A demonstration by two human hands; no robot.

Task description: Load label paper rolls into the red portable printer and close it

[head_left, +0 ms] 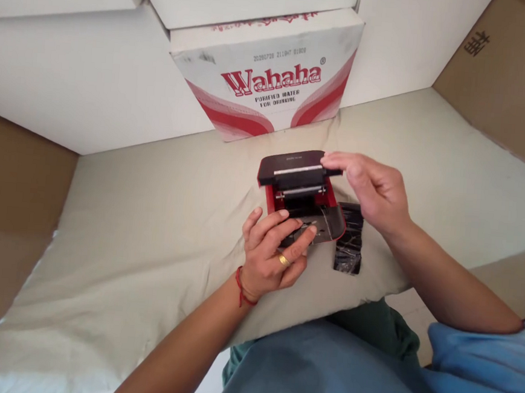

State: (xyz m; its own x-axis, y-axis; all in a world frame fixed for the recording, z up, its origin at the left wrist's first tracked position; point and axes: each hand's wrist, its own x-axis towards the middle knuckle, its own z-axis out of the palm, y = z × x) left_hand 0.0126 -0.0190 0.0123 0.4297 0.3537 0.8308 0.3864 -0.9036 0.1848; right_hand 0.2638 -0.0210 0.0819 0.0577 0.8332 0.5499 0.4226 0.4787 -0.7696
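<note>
Close to the body, just past the near edge of the beige cloth (150,242), blue clothing (321,377) and green trousers (381,333). Beyond the wrist with its red cord bracelet (242,289), a left hand (269,251) with a gold ring (284,260), palm down, fingers spread apart over the near flap (333,226) of a small red-and-black case (302,180), apparently to steady it from above. No way to tell whether clamped on the flap, with the thumb half tucked out of sight. Just right of the flap, flat on the cloth, a crinkled shiny black strip (349,246), perhaps laid there to be within reach without crowding the case.

At the middle of the cloth, in front of the body, the case itself, tipped open, with two pale metal bars exposed between the halves. Over the right end of its far flap (288,158), a right hand (376,190), fingers straight and together, thumb standing apart, fingertips at the corner, seemingly to control the flap by touch rather than by grip.

Farther back, a Wahaha water carton (271,82) against white boxes (48,83), likely serving as a back wall. On both sides, brown cardboard (503,76), probably to enclose the work area.
</note>
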